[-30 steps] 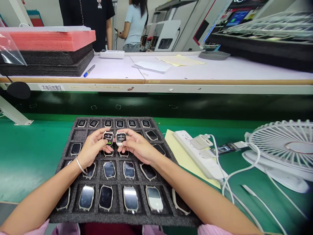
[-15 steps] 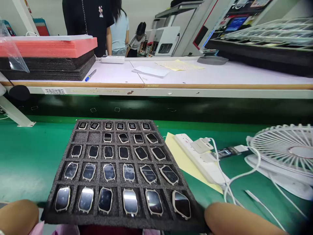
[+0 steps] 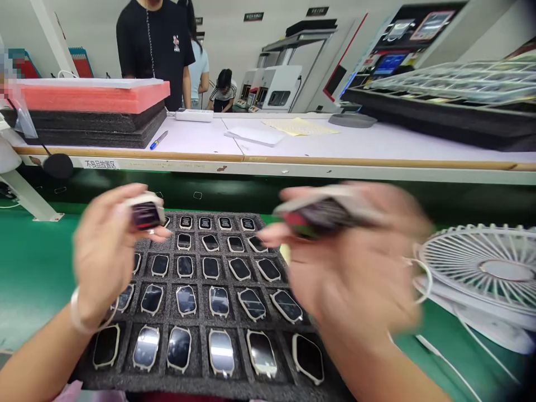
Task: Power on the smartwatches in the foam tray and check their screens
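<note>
- Currently, I see the left hand (image 3: 106, 240) over the foam tray's (image 3: 201, 335) far left corner, pinching a strapless smartwatch (image 3: 145, 215) between thumb and fingers, a red strip on its dark screen.
- Over the tray's right edge, I get the right hand (image 3: 360, 273) blurred; it grips a second smartwatch (image 3: 320, 216), though I can't tell the exact finger placement.
- Along the tray's near edge, I count six smartwatches (image 3: 221, 352), face up.
- Beyond its right edge, I have a white fan (image 3: 506, 271) on the green bench (image 3: 33, 268).
</note>
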